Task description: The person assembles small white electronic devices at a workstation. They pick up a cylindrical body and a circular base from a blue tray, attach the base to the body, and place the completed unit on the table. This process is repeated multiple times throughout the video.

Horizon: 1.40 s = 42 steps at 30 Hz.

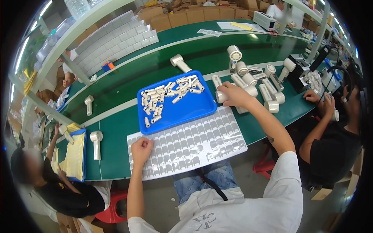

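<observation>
My right hand is closed round the head of a white handheld fan, just off the right edge of a blue tray. The fan's handle points away from me. In the tray lie many small cream-coloured plastic pieces. Below it, a white sheet printed with rows of grey rounded shapes spreads toward the table's front edge. My left hand rests over that sheet's left end, fingers curled together; whatever they may pinch is hidden.
Several more fans lie heaped on the right of the green table. One fan lies at left, another behind the tray on the conveyor belt. White boxes are stacked beyond. Co-workers sit on both sides.
</observation>
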### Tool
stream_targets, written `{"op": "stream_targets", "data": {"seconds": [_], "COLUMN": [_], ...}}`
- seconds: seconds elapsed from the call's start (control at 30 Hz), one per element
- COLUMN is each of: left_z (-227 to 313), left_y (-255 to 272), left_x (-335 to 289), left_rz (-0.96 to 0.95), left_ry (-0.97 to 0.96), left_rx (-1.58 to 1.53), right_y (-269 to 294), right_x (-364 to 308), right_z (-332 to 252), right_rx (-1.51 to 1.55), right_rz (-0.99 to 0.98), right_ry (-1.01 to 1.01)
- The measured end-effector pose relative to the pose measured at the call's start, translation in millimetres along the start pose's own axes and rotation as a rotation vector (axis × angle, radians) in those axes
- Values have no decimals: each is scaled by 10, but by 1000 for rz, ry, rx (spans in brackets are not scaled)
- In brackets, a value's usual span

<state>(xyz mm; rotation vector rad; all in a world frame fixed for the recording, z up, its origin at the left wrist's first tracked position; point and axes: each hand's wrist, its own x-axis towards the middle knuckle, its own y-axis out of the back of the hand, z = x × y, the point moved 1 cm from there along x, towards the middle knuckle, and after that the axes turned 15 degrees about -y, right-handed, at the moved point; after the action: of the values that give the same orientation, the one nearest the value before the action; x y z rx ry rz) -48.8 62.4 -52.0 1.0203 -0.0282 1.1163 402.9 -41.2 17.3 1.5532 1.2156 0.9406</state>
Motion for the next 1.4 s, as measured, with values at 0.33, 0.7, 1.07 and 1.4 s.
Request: {"op": "stream_targets", "data": {"seconds": [0.33,0.7,1.07,1.4], "left_z": [966,1585,1040,895], "left_y": [74,-529,-328,-155], "left_x": [202,-38,-126,-101], "left_rz": [-139,76,-138,-205], "left_ry": [-84,-93,-12,46], "left_rx": [-303,-722,-606,-375], "right_y": [675,614,-822,-306], "right_x": [-532,-389,954,37], "right_z": [-663,-1855,-1548,-1702], "right_rx": [201,504,-132,862], "right_rz": [293,-207,103,-85], "right_ry": [207,378,159,141]}}
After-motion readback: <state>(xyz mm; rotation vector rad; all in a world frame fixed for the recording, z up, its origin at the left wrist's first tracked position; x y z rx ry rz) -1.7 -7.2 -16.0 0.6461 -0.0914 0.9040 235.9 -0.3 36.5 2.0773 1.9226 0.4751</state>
